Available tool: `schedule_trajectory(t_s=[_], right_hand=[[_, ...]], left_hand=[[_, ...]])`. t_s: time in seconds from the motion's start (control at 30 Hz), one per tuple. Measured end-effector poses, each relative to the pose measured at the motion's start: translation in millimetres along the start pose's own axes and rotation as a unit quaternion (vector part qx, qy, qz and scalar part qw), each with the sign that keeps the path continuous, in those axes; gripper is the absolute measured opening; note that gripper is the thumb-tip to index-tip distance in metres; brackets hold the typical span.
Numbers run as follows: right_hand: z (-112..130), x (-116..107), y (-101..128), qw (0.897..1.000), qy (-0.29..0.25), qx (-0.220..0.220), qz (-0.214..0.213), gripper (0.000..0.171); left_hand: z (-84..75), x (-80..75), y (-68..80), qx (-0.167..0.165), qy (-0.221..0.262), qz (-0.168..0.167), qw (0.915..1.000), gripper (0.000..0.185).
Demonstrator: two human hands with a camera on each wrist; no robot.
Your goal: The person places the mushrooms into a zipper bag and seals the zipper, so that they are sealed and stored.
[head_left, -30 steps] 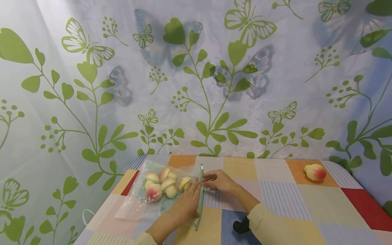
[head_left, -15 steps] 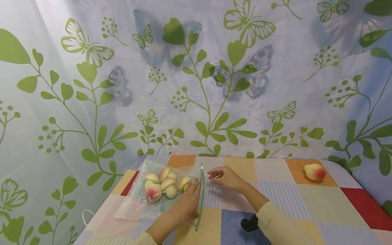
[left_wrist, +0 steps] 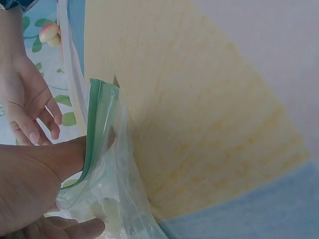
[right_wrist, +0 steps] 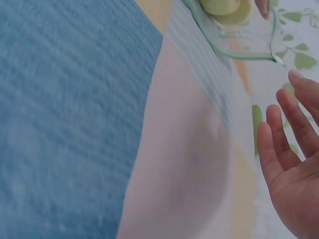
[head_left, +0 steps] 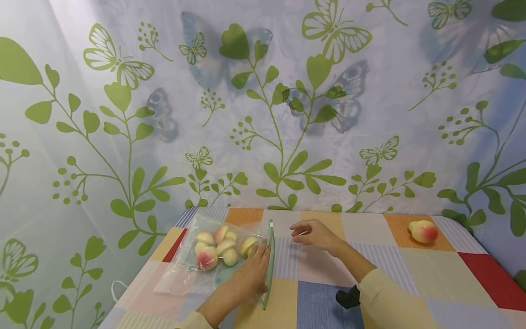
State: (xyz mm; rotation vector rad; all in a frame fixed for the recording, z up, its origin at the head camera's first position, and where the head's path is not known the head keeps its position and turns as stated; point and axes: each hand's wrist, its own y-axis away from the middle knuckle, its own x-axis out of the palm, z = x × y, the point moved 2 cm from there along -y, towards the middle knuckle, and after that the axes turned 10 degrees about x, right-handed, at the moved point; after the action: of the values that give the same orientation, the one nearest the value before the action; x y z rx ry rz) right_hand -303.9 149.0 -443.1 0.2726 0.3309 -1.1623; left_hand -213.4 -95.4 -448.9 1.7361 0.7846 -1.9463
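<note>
A clear zip bag (head_left: 176,274) with a green closure strip lies on the left of the table. Inside are several cream, red-blushed mushroom-shaped pieces (head_left: 207,258). My left hand (head_left: 250,272) lies over the bag's right end, beside the strip. In the left wrist view its thumb passes behind the green strip (left_wrist: 92,124), the other fingers lying below against the film. Apart from the bag, my right hand (head_left: 316,235) hovers to its right, fingers loosely bent and holding nothing. In the right wrist view, the fingers (right_wrist: 294,119) are spread.
Another mushroom-shaped piece (head_left: 423,231) sits at the far right of the patchwork-covered table (head_left: 382,265). A leaf-and-butterfly curtain (head_left: 263,105) rises behind the table. A small black object (head_left: 347,297) is at my right sleeve. A white loop of cord (head_left: 118,288) hangs at the left edge.
My right hand has let go of the bag's strip and drawn away to the right. The left hand and the bag have stayed in place.
</note>
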Motion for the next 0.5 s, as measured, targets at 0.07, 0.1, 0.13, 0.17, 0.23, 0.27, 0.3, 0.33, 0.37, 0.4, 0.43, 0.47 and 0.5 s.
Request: schedule_trajectory(t_s=[0.07, 0.1, 0.13, 0.17, 0.23, 0.27, 0.3, 0.33, 0.37, 0.4, 0.43, 0.47, 0.5], right_hand=[[1, -5, 3, 1.0, -0.002, 0.005, -0.004, 0.04], [1, -8, 4, 1.0, -0.003, 0.008, -0.005, 0.04], [1, -11, 6, 1.0, -0.003, 0.01, -0.006, 0.041], [0, -14, 7, 1.0, -0.003, 0.011, -0.007, 0.041], [-1, -20, 8, 1.0, 0.0, 0.013, -0.012, 0.042], [-2, -23, 9, 1.0, 0.004, 0.014, -0.015, 0.042], [-3, -26, 10, 1.0, 0.01, 0.011, -0.016, 0.043], [-4, -29, 11, 1.0, 0.014, 0.011, -0.019, 0.043], [-5, -31, 11, 1.0, 0.016, 0.012, -0.019, 0.042], [-5, -34, 13, 1.0, 0.02, 0.012, -0.02, 0.042], [-5, -37, 15, 0.999, 0.024, 0.012, -0.019, 0.043], [-5, -40, 16, 0.999, 0.025, 0.012, -0.018, 0.042], [-5, -43, 18, 0.999, 0.026, 0.012, -0.019, 0.042]], left_hand=[[-0.5, -0.2, -0.1, 0.002, -0.004, 0.002, 1.0, 0.111], [-0.7, -0.3, -0.2, 0.004, -0.007, 0.003, 1.0, 0.111], [-0.6, -0.3, -0.4, 0.005, -0.008, 0.002, 1.0, 0.111], [-0.9, -0.5, -0.4, 0.006, -0.009, 0.003, 0.9999, 0.111], [-1.4, -0.5, -0.3, 0.006, -0.01, 0.005, 0.9999, 0.111], [-1.4, -0.6, -0.2, 0.007, -0.009, 0.005, 0.9999, 0.111], [-1.4, -0.8, 0.0, 0.007, -0.01, 0.005, 0.9999, 0.111], [-1.4, -1.0, -0.1, 0.007, -0.01, 0.003, 0.9999, 0.111], [-1.5, -1.0, -0.1, 0.008, -0.013, 0.003, 0.9999, 0.111], [-1.5, -1.1, 0.0, 0.008, -0.014, 0.003, 0.9999, 0.111], [-1.4, -1.3, 0.2, 0.008, -0.012, 0.001, 0.9999, 0.111], [-1.3, -1.4, 0.4, 0.008, -0.01, 0.0, 0.9999, 0.111], [-1.2, -1.4, 0.4, 0.009, -0.01, -0.001, 0.9999, 0.11]])
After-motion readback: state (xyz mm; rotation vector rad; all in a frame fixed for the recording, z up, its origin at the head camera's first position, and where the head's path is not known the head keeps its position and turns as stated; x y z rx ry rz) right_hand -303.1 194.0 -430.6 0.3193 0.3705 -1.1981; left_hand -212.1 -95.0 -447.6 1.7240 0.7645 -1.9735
